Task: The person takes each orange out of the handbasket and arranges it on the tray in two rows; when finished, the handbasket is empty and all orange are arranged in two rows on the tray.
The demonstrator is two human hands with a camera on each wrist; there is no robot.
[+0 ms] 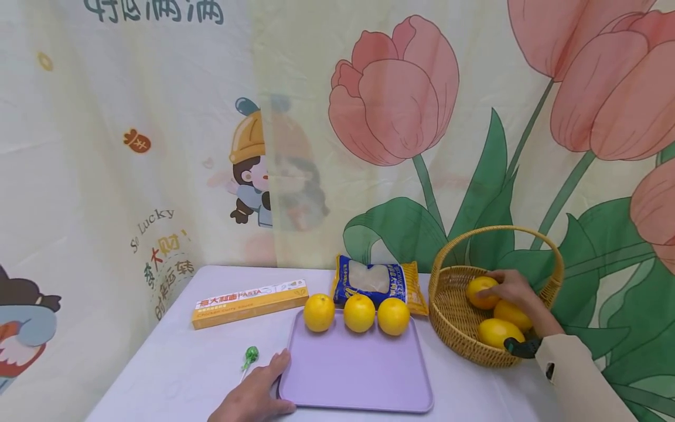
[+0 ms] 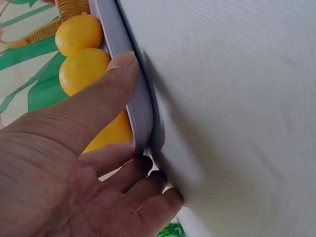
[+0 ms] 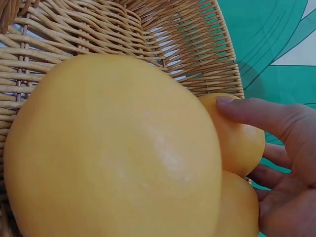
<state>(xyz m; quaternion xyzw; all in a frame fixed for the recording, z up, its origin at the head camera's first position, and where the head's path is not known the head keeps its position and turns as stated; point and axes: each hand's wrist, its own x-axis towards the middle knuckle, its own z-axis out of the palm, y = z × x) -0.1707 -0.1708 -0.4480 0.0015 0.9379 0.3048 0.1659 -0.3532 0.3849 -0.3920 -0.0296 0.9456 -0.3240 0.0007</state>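
My right hand (image 1: pixel 511 287) reaches into a wicker basket (image 1: pixel 453 328) and grips an orange (image 1: pixel 480 292). In the right wrist view its thumb (image 3: pixel 252 111) lies across that orange (image 3: pixel 239 143), fingers behind it. Two more yellow-orange fruits (image 1: pixel 498 334) lie in the basket, and one fills the foreground (image 3: pixel 113 148) of the right wrist view. On the left, my left hand (image 1: pixel 255 387) touches the left edge of a purple tray (image 1: pixel 358 375), thumb against the rim (image 2: pixel 140 106) and fingers loosely bent beside it. Three oranges (image 1: pixel 360 313) sit in a row along the tray's far edge.
A pasta box (image 1: pixel 250 305) lies at the back left of the white table. Behind the tray is a blue and yellow bag (image 1: pixel 374 281). A green-wrapped lollipop (image 1: pixel 251 354) lies beside my left hand. A printed curtain (image 1: pixel 295 246) hangs behind the table.
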